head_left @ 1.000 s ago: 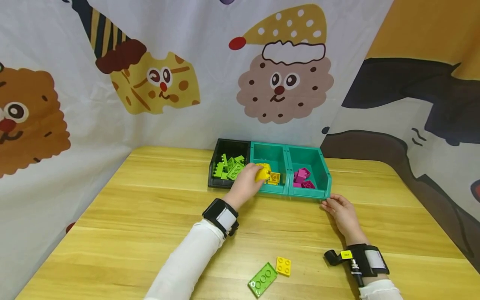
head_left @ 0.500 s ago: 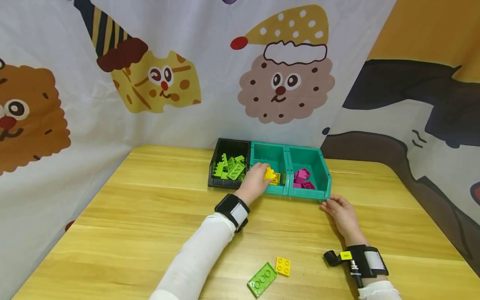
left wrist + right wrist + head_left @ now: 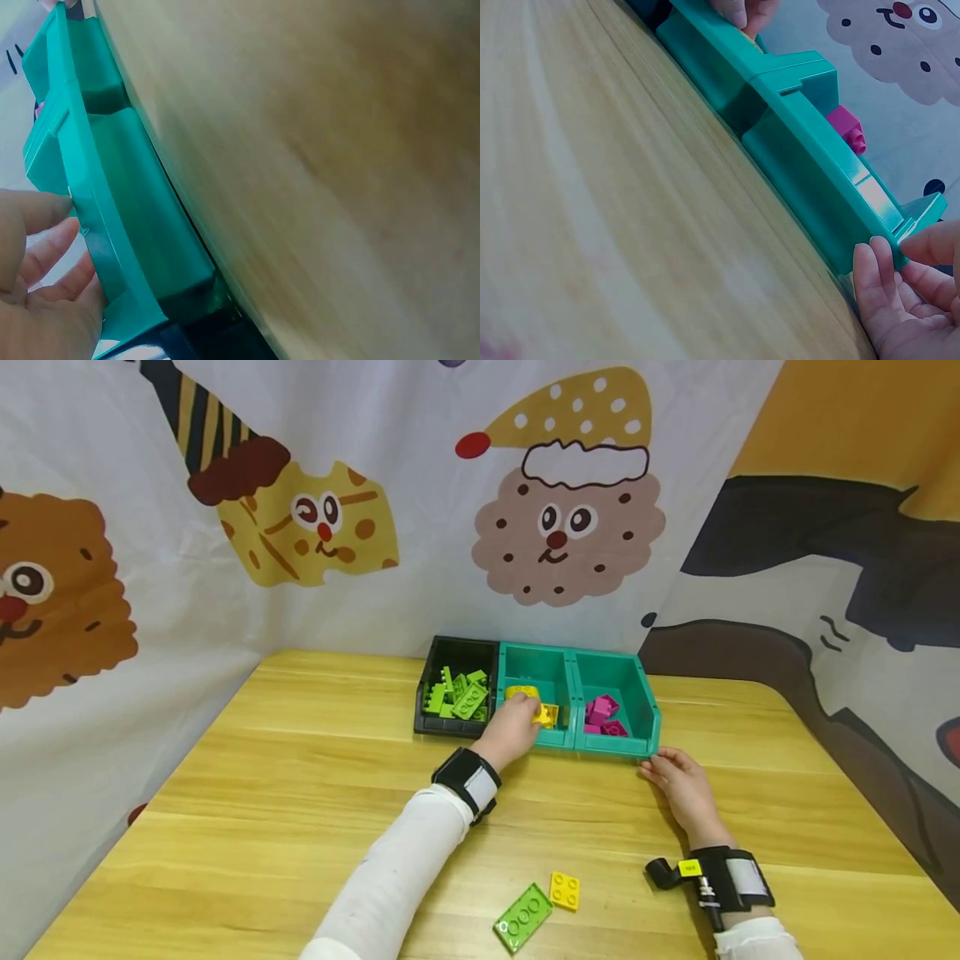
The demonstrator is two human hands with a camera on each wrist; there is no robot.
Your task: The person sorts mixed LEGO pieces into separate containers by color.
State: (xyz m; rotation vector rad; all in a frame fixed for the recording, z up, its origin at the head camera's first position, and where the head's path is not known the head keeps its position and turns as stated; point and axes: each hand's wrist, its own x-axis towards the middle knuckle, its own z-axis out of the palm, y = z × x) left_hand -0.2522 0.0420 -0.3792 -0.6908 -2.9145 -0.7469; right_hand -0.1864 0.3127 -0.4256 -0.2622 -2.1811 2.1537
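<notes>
My left hand reaches over the front wall of the middle teal bin, its fingertips at the yellow bricks. In the left wrist view the bin's wall hides part of the fingers, so whether they grip a brick is unclear. Another yellow brick lies just behind that hand. My right hand holds the front corner of the right teal bin; in the right wrist view its fingers lie at the corner's front. Magenta bricks sit inside this bin.
A black bin with several lime green bricks joins the row on the left. Nearer on the wooden table lie a green brick and a small yellow brick. A printed cloth hangs behind.
My left hand has moved slightly right and lower into the middle bin. The yellow brick it held earlier now seems to lie behind it. My right hand stays at the corner.
</notes>
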